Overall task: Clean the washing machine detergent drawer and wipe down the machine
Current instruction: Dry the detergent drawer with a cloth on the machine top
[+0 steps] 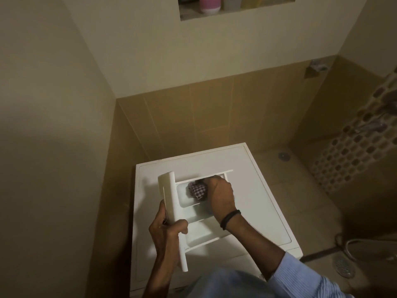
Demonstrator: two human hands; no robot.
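The white detergent drawer (171, 203) lies on top of the white washing machine (257, 186), its front panel to the left. My left hand (165, 233) grips the drawer's front panel at its near end. My right hand (221, 194) holds a bunched checked cloth (197, 190) and presses it into the drawer's far compartment. A black band circles my right wrist. The middle and near compartments show bare white plastic.
The machine stands in a corner, with a plain wall on the left and brown tiles behind. A wall niche (214, 7) holds a pink bottle and other containers. A perforated basket (356, 143) hangs at right. Floor drains (343, 265) and a hose lie at lower right.
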